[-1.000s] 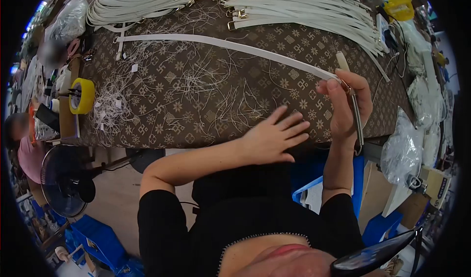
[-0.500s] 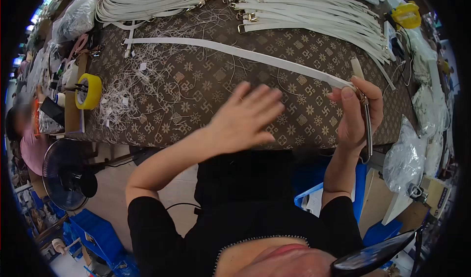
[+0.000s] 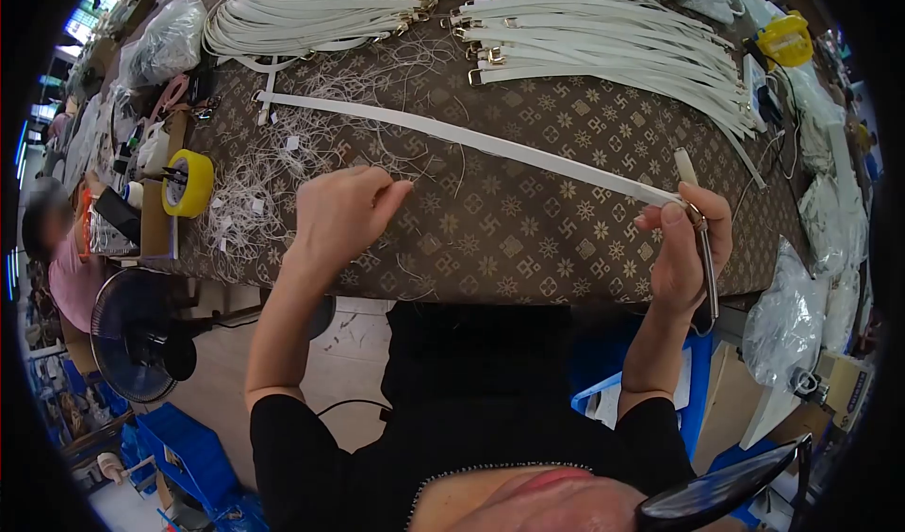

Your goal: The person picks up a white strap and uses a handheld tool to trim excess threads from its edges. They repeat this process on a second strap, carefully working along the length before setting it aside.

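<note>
My left hand (image 3: 344,213) is over the cloth beside the loose white threads (image 3: 247,207), its fingers curled under and closed; anything inside them is hidden. On the right, my right hand (image 3: 693,235) pinches the buckle end of a long white strap (image 3: 471,139) and also holds a slim metal tool (image 3: 706,263) pointing down. The strap stretches leftward across the patterned cloth, and its far end lies near a short white strap piece (image 3: 269,89).
Two piles of white buckled straps (image 3: 311,14) (image 3: 603,47) lie at the back. Yellow tape (image 3: 193,183) stands by a box at left. Clear plastic bags (image 3: 782,320) hang at right. A black fan (image 3: 141,334) and a person in pink (image 3: 75,278) are at left.
My left hand has moved left, toward the threads, and its spread fingers have curled closed. My right hand still holds the strap end and tool. The camera view has shifted slightly.
</note>
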The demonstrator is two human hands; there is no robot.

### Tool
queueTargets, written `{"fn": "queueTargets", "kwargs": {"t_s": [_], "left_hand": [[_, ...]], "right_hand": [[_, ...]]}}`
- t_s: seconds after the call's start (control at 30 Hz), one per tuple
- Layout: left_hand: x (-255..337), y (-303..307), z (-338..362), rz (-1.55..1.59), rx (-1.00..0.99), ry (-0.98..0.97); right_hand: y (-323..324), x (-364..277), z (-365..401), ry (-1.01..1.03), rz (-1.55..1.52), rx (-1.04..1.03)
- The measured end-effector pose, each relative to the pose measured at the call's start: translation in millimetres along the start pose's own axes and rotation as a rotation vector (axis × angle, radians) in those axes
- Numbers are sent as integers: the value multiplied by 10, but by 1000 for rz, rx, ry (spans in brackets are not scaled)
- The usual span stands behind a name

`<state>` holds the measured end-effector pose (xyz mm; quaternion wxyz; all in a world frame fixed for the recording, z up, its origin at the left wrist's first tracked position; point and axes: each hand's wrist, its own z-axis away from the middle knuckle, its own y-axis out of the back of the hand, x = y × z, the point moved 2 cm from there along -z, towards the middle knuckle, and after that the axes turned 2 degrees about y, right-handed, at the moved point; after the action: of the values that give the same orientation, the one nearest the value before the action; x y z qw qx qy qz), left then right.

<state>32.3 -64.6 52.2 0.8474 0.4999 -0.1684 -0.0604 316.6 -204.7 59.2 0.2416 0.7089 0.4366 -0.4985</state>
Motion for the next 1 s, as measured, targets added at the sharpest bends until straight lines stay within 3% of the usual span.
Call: {"fn": "queueTargets", "kwargs": {"t_s": [0.03, 0.1, 0.13, 0.17, 0.23, 0.27, 0.3, 0.37, 0.4, 0.5, 1.0], "left_hand": [[-66, -29, -3, 2, -5, 6], [-191, -1, 12, 85, 758, -369], [-201, 17, -117, 96, 883, -474], [-233, -38, -255, 100, 888, -466], [-184, -107, -417, 171, 764, -674], [-226, -157, -436, 233, 520, -678], [-194, -133, -367, 239, 507, -683], [-140, -181, -237, 380, 223, -647], [-102, -236, -163, 450, 259, -715], [9, -322, 56, 498, -39, -628], [392, -689, 180, 677, -17, -656]], "right_hand": [[12, 9, 1, -19, -14, 9], [45, 11, 20, -22, -49, -21], [68, 10, 35, -18, -86, -41], [102, 10, 66, -16, -85, -51], [218, 47, 154, -116, -131, 32], [287, 58, 181, -120, -125, 39], [374, 69, 209, -137, -128, 64], [552, 113, 265, -180, -117, 129], [618, 149, 287, -199, -105, 139], [745, 267, 317, -294, 65, 235], [894, 393, 366, -316, 70, 289]]}}
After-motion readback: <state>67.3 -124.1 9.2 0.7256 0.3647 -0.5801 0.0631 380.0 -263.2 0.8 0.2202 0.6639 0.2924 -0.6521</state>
